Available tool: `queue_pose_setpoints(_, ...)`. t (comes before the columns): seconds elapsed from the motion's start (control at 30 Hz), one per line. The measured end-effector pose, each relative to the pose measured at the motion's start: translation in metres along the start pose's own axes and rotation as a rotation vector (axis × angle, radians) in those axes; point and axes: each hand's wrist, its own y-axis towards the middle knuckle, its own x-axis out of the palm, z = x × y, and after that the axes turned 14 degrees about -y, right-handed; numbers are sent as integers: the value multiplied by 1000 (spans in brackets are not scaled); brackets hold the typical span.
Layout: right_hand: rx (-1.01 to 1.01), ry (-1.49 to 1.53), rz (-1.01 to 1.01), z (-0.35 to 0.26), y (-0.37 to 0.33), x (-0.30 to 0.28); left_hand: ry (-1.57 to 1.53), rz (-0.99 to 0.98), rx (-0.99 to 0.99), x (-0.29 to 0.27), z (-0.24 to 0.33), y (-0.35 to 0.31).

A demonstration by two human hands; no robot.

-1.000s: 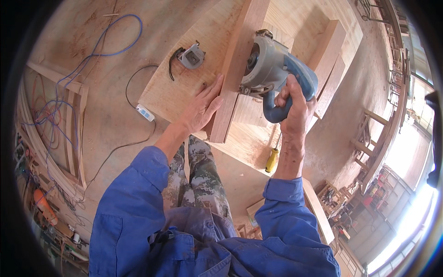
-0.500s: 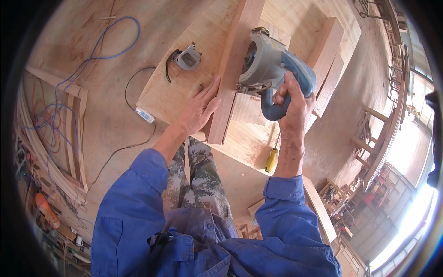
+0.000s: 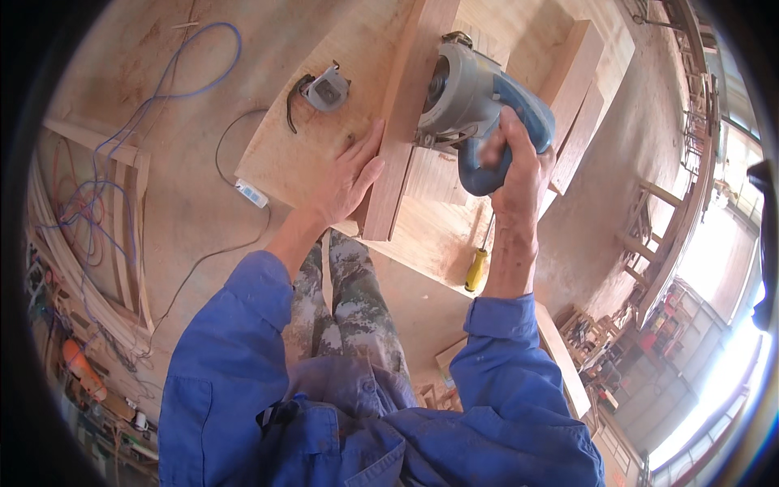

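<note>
My right hand is wrapped round the blue rear handle of a circular saw with a grey housing. The saw rests against the right side of a long reddish wooden beam; its cutting edge is hidden. On the other side of the beam, my left hand lies with fingers stretched out, flat on the plywood board and touching the beam's side. A grey tape measure with a black strap sits on the board beyond my left hand. Near my right wrist lies a screwdriver with a yellow handle.
More wooden beams lie on the board at the right. A power strip with a dark cord is by the board's left corner. Blue hose loops over the floor near a wooden frame. Timber racks stand far right.
The whole scene sits slightly higher in the picture. Both hands, the saw and the beam keep nearly the same places relative to one another.
</note>
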Motion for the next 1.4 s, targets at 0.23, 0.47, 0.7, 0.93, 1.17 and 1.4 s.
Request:
queue_pose_setpoints(0.23, -25, 22, 17, 1, 5, 2, 14, 0, -16, 0, -5, 2)
queue_pose_setpoints(0.47, -5, -28, 8, 3, 5, 0, 3, -1, -37, 2, -8, -1)
queue_pose_setpoints(0.7, -12, -10, 39, 3, 8, 1, 15, -5, -49, -3, 3, 4)
queue_pose_setpoints(0.93, 37, -21, 42, -4, 1, 2, 57, -27, -47, -2, 0, 0)
queue_pose_setpoints(1.17, 57, -23, 29, -9, 0, 1, 6, -9, -3, 2, 2, 1)
queue_pose_setpoints(1.4, -1, -48, 33, -3, 8, 2, -8, -34, 12, -5, 0, 8)
